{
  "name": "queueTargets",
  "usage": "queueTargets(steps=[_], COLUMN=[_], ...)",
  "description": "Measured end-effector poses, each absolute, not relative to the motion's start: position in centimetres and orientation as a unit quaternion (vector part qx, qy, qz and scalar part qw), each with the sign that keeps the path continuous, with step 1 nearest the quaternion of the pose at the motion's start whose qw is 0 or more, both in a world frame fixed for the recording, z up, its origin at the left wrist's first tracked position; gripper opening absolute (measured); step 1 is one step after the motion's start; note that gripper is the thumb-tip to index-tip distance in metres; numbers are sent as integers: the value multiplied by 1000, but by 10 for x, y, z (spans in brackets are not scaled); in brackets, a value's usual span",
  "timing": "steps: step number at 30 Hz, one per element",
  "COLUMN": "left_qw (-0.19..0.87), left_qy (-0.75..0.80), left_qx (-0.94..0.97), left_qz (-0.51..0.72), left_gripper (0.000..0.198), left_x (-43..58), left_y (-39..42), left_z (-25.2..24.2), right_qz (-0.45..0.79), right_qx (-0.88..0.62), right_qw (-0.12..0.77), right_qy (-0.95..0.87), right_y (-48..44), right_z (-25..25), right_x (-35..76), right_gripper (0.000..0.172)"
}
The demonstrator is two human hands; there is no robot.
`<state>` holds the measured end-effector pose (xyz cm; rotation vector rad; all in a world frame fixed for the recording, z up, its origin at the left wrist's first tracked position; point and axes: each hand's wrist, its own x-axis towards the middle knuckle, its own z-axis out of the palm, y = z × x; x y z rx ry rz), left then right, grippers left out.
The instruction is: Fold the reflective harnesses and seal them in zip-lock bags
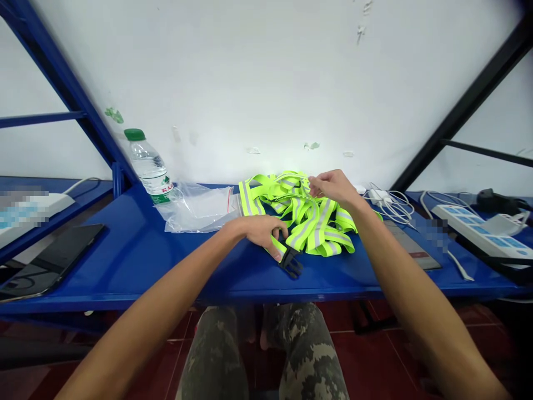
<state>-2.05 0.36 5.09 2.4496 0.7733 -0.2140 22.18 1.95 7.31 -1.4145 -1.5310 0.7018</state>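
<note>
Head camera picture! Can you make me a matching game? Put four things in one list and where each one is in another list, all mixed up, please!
Things:
1. left hand
2. right hand
3. water bottle with a green cap
4. black plastic buckle

Places:
A. By the white wall, beside a clear plastic bag
B. Joined to the end of a neon reflective strap
C. At the top of the pile of straps
D. Holding that strap close to the buckle

Right pairs: 1-D, 2-C, 3-A, 4-B
</note>
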Motion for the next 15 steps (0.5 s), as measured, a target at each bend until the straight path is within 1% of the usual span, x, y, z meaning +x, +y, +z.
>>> queueTargets(steps=[2, 4, 6, 8, 9, 10, 11, 12, 14, 15], left_qw=[315, 395, 486, 551, 573, 590, 606, 623, 657, 672], left_qy=[273, 269, 303, 337, 341, 335, 324, 309, 278, 263], left_qx=[907, 878, 803, 678, 607, 542, 486, 438, 366, 343], left_qz=[-55, 19, 167, 352, 432, 495, 540, 570, 597, 601], left_gripper=[57, 45, 39, 35, 33, 29, 25, 22, 19, 18], left_x=[-24, -31, -41, -52, -58, -63, -67, -71, -75, -76], left_y=[4, 9, 19, 33, 40, 47, 54, 59, 66, 68], left_z=[46, 41, 40, 46, 50, 54, 59, 62, 67, 68], right_qz=[304, 306, 273, 211, 179, 162, 162, 181, 266, 275], right_qx=[-558, -541, -530, -528, -530, -531, -527, -511, -418, -374], right_qw=[436, 442, 494, 555, 566, 549, 504, 429, 209, 131], right_qy=[-637, -647, -633, -607, -605, -625, -665, -723, -843, -876], right_y=[14, 13, 15, 13, 10, 5, -2, -10, -25, -31], right_z=[71, 72, 75, 80, 84, 88, 91, 95, 96, 94], right_x=[224, 225, 224, 220, 216, 211, 204, 196, 175, 164], right_gripper=[40, 41, 43, 46, 47, 48, 48, 46, 30, 24])
